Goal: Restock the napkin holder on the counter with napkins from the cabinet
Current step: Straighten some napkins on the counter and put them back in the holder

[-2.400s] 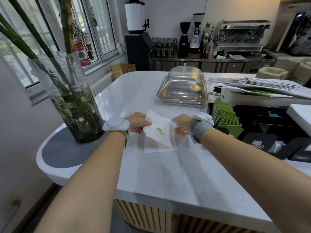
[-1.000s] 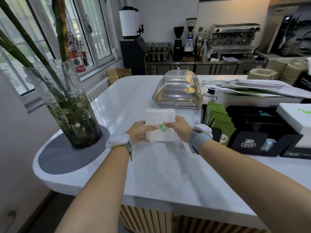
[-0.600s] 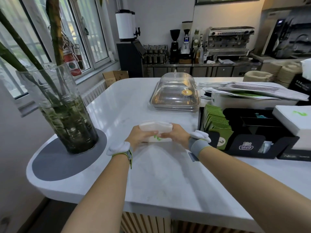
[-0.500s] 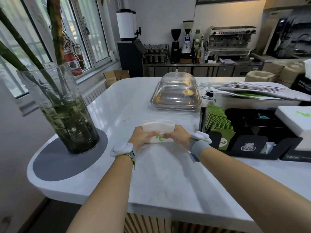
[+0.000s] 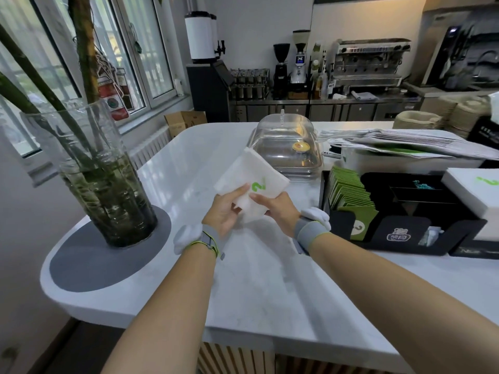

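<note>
Hands meet above the white worktop (image 5: 256,292), both gripping one stack of white napkins (image 5: 251,182) lifted off the surface and tilted, a green mark on its top face. The left hand (image 5: 222,214) holds the stack's near left corner, thumb laid on top and fingers curled beneath. The right hand (image 5: 278,209) pinches the near right edge, thumb on top beside the green mark. Each wrist wears a grey band with a white device. Just right of the hands stands a black organiser (image 5: 405,228) with green sachets (image 5: 351,190). Beyond the napkins sits a clear domed cover (image 5: 286,147). To the left stands a glass vase (image 5: 100,179) of green stems.
</note>
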`<state>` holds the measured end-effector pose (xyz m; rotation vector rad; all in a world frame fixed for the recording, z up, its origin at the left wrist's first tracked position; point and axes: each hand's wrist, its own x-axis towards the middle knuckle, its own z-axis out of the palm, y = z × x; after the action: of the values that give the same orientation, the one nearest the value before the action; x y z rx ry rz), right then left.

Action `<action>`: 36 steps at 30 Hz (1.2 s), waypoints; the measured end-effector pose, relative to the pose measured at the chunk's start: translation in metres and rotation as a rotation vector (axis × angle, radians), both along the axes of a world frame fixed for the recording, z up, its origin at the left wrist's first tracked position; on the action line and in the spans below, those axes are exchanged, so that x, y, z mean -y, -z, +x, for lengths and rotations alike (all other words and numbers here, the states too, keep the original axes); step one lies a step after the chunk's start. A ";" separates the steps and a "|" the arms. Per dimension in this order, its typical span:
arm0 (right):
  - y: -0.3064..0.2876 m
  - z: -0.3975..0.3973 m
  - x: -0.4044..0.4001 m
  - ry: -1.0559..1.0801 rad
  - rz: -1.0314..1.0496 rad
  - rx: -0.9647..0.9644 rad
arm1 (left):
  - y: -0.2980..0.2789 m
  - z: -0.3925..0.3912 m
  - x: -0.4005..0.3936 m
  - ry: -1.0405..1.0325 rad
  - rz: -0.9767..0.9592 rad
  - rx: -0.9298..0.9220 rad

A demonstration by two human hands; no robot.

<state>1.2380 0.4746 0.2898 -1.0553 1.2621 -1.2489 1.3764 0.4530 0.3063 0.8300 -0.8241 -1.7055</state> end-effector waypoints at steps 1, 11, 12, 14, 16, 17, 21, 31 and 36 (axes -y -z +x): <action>0.001 -0.002 0.002 0.058 -0.007 -0.111 | 0.001 0.006 0.002 0.006 -0.034 0.074; 0.015 -0.013 0.001 -0.106 0.112 -0.517 | 0.013 0.026 0.000 0.114 -0.192 0.686; 0.015 -0.014 0.001 -0.117 0.109 -0.500 | 0.014 0.024 -0.002 0.112 -0.190 0.683; 0.010 -0.016 -0.001 -0.144 0.094 -0.480 | 0.018 0.023 0.000 0.110 -0.174 0.663; 0.010 -0.016 -0.001 -0.147 0.098 -0.489 | 0.018 0.021 0.003 0.112 -0.158 0.645; 0.010 -0.014 0.000 -0.142 0.094 -0.492 | 0.016 0.018 0.003 0.113 -0.167 0.644; 0.007 -0.013 0.000 -0.136 0.036 -0.439 | 0.010 0.013 0.005 0.134 -0.194 0.622; 0.006 -0.013 -0.001 -0.097 -0.007 -0.443 | 0.014 0.007 0.006 0.233 -0.229 0.513; -0.004 -0.011 -0.002 -0.083 -0.001 -0.299 | 0.000 0.008 0.010 0.085 -0.132 0.279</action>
<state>1.2272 0.4766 0.2937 -1.3178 1.4257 -1.0560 1.3842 0.4434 0.3059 0.9665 -1.1625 -1.6091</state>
